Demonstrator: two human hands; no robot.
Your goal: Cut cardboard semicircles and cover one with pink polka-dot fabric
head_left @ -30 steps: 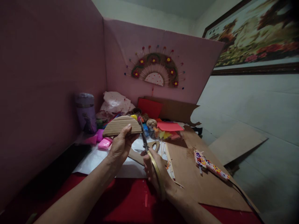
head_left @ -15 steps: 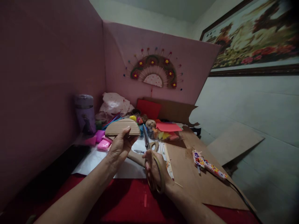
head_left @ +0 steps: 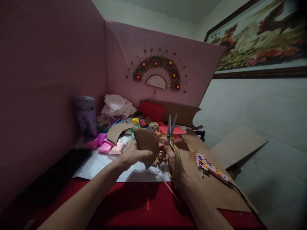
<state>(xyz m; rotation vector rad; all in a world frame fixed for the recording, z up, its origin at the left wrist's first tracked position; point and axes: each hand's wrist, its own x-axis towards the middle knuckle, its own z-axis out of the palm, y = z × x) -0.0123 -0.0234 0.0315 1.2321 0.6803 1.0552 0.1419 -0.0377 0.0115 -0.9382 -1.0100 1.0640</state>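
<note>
My left hand (head_left: pixel 135 155) grips a half-round piece of cardboard (head_left: pixel 146 145), its thumb lying across the brown face. The piece is turned on edge, with its straight side slanting down to the right. My right hand (head_left: pixel 169 156) is closed round the scissors (head_left: pixel 173 143). Their gold handles circle the fingers and the two blades point up, spread apart, just right of the cardboard. Some right-hand fingers are hidden behind the cardboard edge. A curved cardboard arch (head_left: pixel 120 129) lies behind my left hand, over pink and white bags of clay (head_left: pixel 105 147).
A flower-patterned glue gun (head_left: pixel 211 167) with a black cord rests on a cardboard sheet (head_left: pixel 199 191) at right. A purple tumbler (head_left: pixel 86 116) stands at left. A decorated fan (head_left: pixel 156 72) is on the pink back panel. Twine balls (head_left: pixel 153 126) and red paper (head_left: pixel 171 129) lie behind.
The half-round cardboard has moved right and down and turned from flat side down to slanted. The scissors have shifted right, and their blades have spread. The cardboard arch now shows at left.
</note>
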